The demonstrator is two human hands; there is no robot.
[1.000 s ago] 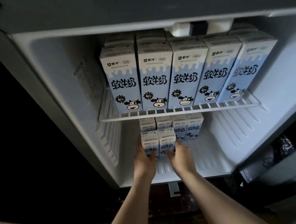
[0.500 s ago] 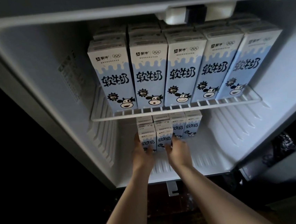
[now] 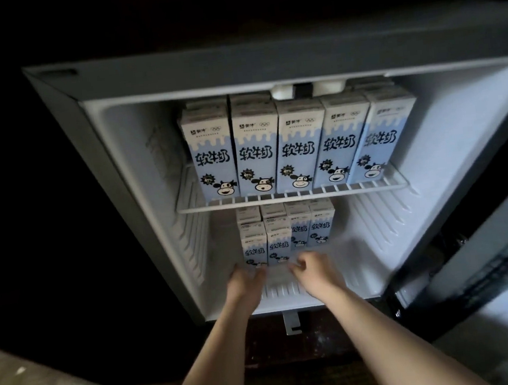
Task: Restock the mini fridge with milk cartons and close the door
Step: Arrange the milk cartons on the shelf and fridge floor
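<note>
Cartons of milk, blue-and-white cardboard (image 3: 299, 147), are ranked along white wire shelf (image 3: 293, 195) of grey mini fridge (image 3: 139, 172); smaller cartons (image 3: 279, 245) are grouped on its floor. Left hand (image 3: 244, 283) is blurred at their base, grip undeterminable. Right hand (image 3: 313, 269) is loosely curled, empty. Floor space is left unfilled, and dark door (image 3: 486, 263) is not yet closed.

Your milk cartons (image 3: 257, 158) wear white tops dripping into pale blue, with black lettering and a black-and-white cartoon cow — set against the fridge's white ribbed lining (image 3: 374, 227), white wire shelf (image 3: 293, 195) and dark grey casing (image 3: 203, 70).
</note>
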